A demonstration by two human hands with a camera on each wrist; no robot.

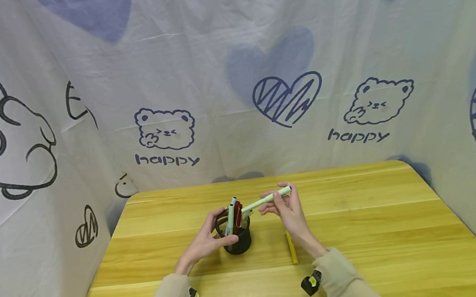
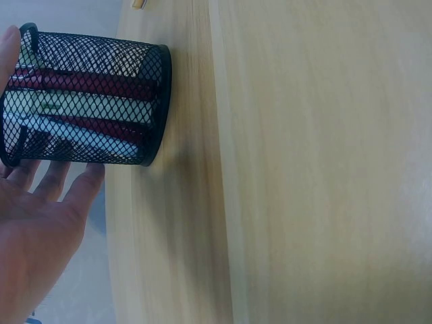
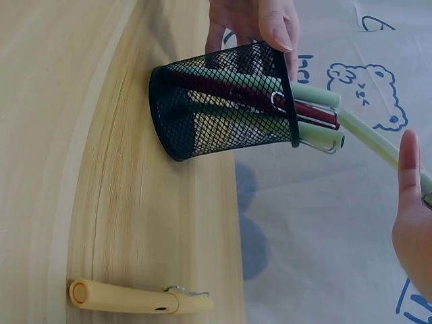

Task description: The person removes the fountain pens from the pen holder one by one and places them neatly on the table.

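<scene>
A black mesh pen holder [image 1: 239,245] stands on the wooden table with several pens inside. Dark red pens [image 1: 238,215] and a pale green pen [image 3: 317,94] stick out over its rim, caps up. My left hand [image 1: 207,240] holds the pen holder from the left, thumb at the near rim and fingers along the far side. To the right, my right hand [image 1: 292,214] pinches another pale green pen [image 1: 268,199] between thumb and fingers. That pen slants down leftward, its lower end close to the rim; whether it touches the other pens I cannot tell.
A yellow pen [image 1: 292,250] lies on the table [image 1: 392,238] below my right hand, right of the pen holder. Behind the table's far edge hangs a printed cloth [image 1: 228,144], and more cloth flanks both sides.
</scene>
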